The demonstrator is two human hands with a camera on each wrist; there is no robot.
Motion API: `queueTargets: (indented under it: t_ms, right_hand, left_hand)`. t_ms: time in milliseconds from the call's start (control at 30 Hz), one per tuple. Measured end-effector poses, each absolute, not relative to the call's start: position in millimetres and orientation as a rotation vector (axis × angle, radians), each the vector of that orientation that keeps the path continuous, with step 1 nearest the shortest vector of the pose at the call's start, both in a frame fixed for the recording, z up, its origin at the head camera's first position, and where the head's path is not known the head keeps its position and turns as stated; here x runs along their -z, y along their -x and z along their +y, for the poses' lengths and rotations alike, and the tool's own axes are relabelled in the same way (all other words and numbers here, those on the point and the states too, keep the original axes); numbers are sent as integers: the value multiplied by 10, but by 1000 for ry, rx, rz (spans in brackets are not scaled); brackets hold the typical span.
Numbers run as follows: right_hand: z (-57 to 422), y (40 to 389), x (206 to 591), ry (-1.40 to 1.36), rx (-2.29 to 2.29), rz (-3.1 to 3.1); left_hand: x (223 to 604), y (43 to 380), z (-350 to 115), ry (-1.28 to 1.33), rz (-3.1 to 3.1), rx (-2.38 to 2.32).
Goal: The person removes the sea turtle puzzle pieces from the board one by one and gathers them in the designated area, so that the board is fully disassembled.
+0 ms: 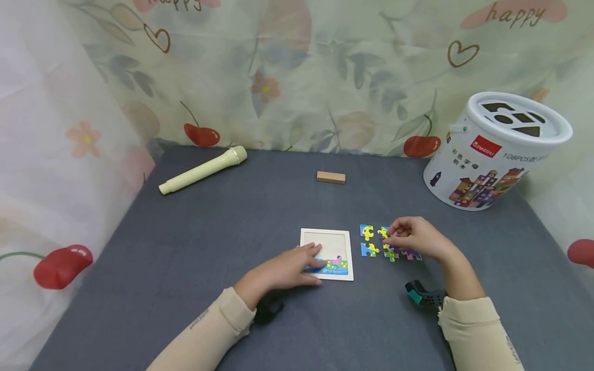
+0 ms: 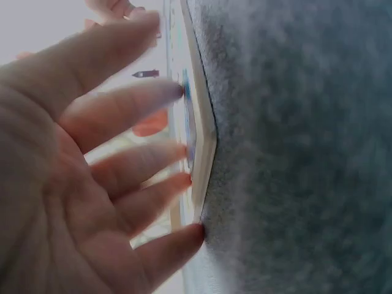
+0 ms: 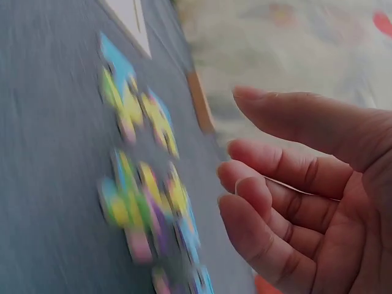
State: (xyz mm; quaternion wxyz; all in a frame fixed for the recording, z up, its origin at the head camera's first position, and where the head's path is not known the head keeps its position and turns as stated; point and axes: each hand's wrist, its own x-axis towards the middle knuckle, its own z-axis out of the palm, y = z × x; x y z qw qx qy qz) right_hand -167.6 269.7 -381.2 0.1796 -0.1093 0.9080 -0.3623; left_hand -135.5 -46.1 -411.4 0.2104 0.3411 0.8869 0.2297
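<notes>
A square wooden puzzle tray (image 1: pixel 326 239) lies on the dark tabletop, its pale rim (image 2: pixel 207 131) filling the middle of the left wrist view. Fitted puzzle pieces (image 1: pixel 342 267) with a blue and green picture line the tray's near side. Across the tray's left part rests my left hand (image 1: pixel 287 268), fingers spread and fingertips at the rim and pieces. Several loose jigsaw pieces (image 1: pixel 369 250) lie in rows right of the tray, blurred in the right wrist view. Over them hovers my right hand (image 1: pixel 417 237), fingers loosely bent, thumb apart, nothing between them; it hides some pieces.
A small wooden block (image 1: pixel 331 178) lies behind the tray. At back left is a cream microphone-shaped stick (image 1: pixel 204 170). A large white block bucket (image 1: pixel 492 154) with a shape-hole lid stands at back right. Printed curtains (image 1: pixel 287 77) hang behind the table.
</notes>
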Motion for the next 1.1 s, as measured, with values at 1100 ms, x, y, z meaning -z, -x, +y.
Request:
queueTargets:
  t_ms: [1100]
  right_hand:
    - [1403, 1838, 3816, 739, 1004, 2354]
  left_hand:
    - [4137, 1474, -590, -840, 2508, -653]
